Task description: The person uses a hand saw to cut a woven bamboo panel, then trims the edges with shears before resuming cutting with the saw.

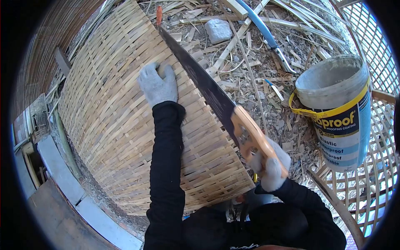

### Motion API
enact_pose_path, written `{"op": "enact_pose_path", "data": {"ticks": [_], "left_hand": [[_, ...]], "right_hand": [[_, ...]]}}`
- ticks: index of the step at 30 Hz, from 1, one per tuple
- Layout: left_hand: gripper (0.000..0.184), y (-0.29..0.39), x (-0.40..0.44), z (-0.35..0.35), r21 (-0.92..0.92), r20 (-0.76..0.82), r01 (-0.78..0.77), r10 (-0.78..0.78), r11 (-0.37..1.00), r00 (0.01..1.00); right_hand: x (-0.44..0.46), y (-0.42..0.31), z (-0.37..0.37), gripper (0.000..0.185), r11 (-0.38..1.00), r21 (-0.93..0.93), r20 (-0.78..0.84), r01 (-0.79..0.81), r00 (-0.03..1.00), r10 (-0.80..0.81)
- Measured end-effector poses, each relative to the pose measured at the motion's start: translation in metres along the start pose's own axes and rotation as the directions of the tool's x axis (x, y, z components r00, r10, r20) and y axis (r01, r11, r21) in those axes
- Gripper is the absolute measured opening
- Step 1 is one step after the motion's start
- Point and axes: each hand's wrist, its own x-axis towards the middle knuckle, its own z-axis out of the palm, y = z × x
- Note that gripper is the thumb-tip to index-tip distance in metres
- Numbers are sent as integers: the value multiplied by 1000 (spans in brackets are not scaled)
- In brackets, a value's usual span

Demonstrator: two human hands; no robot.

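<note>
A large woven bamboo mat (112, 104) spreads across the middle and left of the head view. My left hand (157, 85), in a pale grey glove, presses on the mat near its right edge, with the fingers partly curled. My right hand (273, 166), gloved too, grips the wooden handle of a handsaw (204, 85). The long dark blade runs along the mat's right edge toward the top, and an orange piece (159, 15) shows at its far tip. From this angle I cannot tell whether the teeth touch the bamboo.
A white bucket (339, 146) with a yellow rim band stands at the right, beside an open-weave bamboo basket (375, 46). Bamboo scraps, a grey stone (218, 31), a blue-handled blade (275, 50) and a small knife (275, 89) lie on the ground. Pale blocks (60, 168) edge the lower left.
</note>
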Motion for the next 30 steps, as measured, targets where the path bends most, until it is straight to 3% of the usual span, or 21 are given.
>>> {"op": "enact_pose_path", "data": {"ticks": [2, 6, 9, 14, 20, 23, 26, 29, 30], "left_hand": [[37, 2, -5, 0, 15, 12, 12, -13, 1000, 1000], [38, 1, -5, 0, 6, 35, 10, -10, 1000, 999], [36, -3, -4, 2, -15, -10, 12, -12, 1000, 1000], [40, 5, -3, -10, -26, 51, 85, -83, 996, 995], [39, 3, -2, -4, -16, 32, 47, -46, 999, 998], [35, 1, 1, -1, 18, -1, 4, -4, 1000, 1000], [36, 0, -11, 0, 31, 35, 20, -21, 999, 999], [36, 4, -6, -3, 31, 37, 28, -29, 999, 999], [36, 4, -4, -4, 12, 32, 30, -31, 999, 999]], "right_hand": [[39, 29, 23, 46, 989, -34, 0, 147, 989, -147], [150, 20, 80, 33, 993, -45, -15, 108, 994, -109], [149, 10, 77, 32, 994, -29, -9, 102, 995, -102], [64, 11, 38, 49, 996, 88, -4, 15, 1000, -14], [-19, 1, -13, 59, 997, -60, 11, -39, 999, 40], [-2, 3, 3, 51, 998, -53, -14, 26, 1000, -26], [60, 10, 37, 41, 999, -42, -14, 30, 999, -30], [143, 28, 83, 34, 983, -26, -50, 182, 982, -183], [145, 23, 81, 34, 985, -34, -34, 168, 985, -169]]}}
